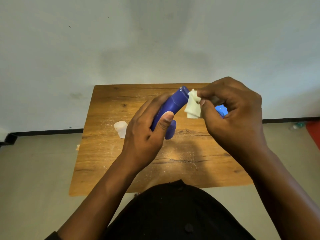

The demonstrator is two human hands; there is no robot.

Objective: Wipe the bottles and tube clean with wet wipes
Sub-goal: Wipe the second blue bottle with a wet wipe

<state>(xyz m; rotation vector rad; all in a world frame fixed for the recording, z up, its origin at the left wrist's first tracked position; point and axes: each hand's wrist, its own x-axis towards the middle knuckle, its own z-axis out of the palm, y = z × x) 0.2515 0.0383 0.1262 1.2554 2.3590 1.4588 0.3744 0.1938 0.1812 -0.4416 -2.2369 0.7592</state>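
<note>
- Left hand (147, 130) is clamped around the lower half of the dark blue tube (171, 104), thumb pressed across its front. Tube is held clear of the bench (103, 161).
- Tube's long axis runs slantwise: low end buried in the left palm, free end pointing up and away toward the right hand (232, 110).
- Right hand is pinched shut on a folded wet wipe (192, 106), thumb against fingertips. The wipe hangs just beside the tube's free end, touching or nearly so; cannot tell which.
- Relation that matters: the exposed stretch of tube lies directly to the inner side of the right hand, so that hand is the nearer one for the stroke. Judged next move: draw the wipe along the axis toward the left thumb.
- Below the left hand, a second blue bottle (170, 129) lies on the bench, mostly hidden. A pale translucent bottle (121, 129) lies to the outer side of the left hand.
- A bright blue item (221, 110) shows behind the right fingers; identity unclear.
</note>
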